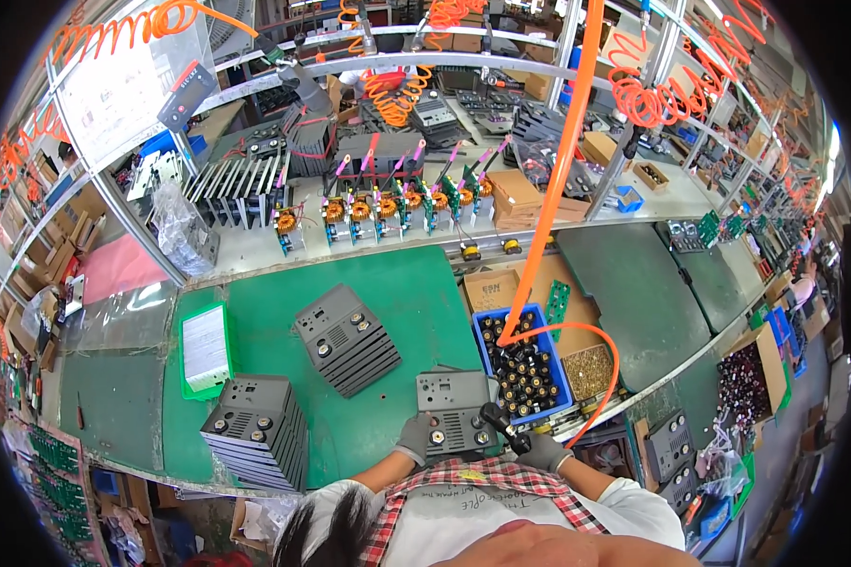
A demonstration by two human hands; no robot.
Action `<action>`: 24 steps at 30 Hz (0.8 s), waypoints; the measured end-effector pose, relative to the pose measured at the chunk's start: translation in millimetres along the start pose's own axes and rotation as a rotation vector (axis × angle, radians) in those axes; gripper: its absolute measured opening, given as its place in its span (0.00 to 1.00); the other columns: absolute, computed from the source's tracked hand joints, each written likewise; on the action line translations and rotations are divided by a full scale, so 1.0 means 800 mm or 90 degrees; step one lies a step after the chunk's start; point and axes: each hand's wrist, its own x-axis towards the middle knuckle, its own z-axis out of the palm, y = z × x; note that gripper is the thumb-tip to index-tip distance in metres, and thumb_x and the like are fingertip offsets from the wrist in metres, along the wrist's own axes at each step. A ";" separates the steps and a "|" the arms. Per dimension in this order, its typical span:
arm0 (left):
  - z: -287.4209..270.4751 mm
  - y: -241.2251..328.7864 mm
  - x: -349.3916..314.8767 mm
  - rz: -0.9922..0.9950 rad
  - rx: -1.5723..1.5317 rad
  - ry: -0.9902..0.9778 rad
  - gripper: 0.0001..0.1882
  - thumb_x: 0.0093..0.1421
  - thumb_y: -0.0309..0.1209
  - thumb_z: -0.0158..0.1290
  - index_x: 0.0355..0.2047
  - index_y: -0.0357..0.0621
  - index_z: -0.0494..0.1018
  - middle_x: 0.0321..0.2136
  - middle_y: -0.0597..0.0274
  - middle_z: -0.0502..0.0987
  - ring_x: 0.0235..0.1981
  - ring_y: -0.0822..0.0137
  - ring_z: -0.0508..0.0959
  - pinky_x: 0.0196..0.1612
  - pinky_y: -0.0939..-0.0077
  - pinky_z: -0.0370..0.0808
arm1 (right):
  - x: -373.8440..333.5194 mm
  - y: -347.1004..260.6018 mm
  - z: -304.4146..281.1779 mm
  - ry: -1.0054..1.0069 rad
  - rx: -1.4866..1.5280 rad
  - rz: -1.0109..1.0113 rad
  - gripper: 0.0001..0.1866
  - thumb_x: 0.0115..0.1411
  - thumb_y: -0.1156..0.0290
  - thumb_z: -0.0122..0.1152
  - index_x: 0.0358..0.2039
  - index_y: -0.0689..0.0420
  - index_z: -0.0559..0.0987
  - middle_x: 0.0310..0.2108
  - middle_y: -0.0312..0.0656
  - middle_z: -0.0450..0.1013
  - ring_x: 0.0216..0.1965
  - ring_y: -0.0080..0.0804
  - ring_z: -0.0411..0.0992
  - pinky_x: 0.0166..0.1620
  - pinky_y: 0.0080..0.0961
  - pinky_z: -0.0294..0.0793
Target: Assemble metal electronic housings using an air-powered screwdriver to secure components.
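A dark grey panel [452, 390] with vents and two round metal connectors lies at the near edge of the green bench. My left hand [414, 437], in a grey glove, is closed on the panel's left edge, beside one connector. In my right hand [545, 452], also gloved, is a black air-powered driver [504, 425]. Its head sits over the panel's right side, close to the other connector; whether it touches cannot be made out. An orange air hose [607, 352] loops down beside the right hand. A blue bin [566, 401] of black and brass connectors stands just beyond the panel.
Stacked grey panels [255, 425] stand at the near left, with another stack [348, 340] behind. A green tray [187, 355] holds white sheets. Brass-coloured small parts [588, 372] fill a box right of the bin. Circuit boards with copper coils [386, 210] line the far shelf.
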 end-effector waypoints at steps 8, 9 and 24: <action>0.007 0.015 -0.006 0.029 0.055 0.025 0.17 0.59 0.36 0.36 0.19 0.41 0.67 0.19 0.57 0.72 0.21 0.67 0.72 0.28 0.73 0.69 | 0.018 0.006 -0.013 -0.071 -0.016 0.007 0.21 0.35 0.60 0.64 0.30 0.58 0.73 0.24 0.44 0.73 0.27 0.35 0.72 0.34 0.26 0.69; 0.007 0.020 -0.012 0.010 0.088 0.044 0.17 0.59 0.36 0.35 0.20 0.40 0.67 0.20 0.56 0.72 0.22 0.66 0.72 0.29 0.72 0.68 | 0.015 0.003 -0.015 -0.080 -0.020 0.000 0.21 0.35 0.61 0.64 0.30 0.58 0.73 0.23 0.43 0.73 0.27 0.34 0.72 0.33 0.26 0.69; -0.006 -0.015 -0.007 0.486 0.640 0.135 0.10 0.56 0.34 0.41 0.27 0.41 0.67 0.22 0.48 0.71 0.25 0.49 0.72 0.26 0.57 0.67 | -0.013 -0.014 -0.019 0.002 0.012 -0.071 0.33 0.34 0.44 0.64 0.36 0.56 0.74 0.27 0.46 0.74 0.28 0.36 0.73 0.33 0.29 0.71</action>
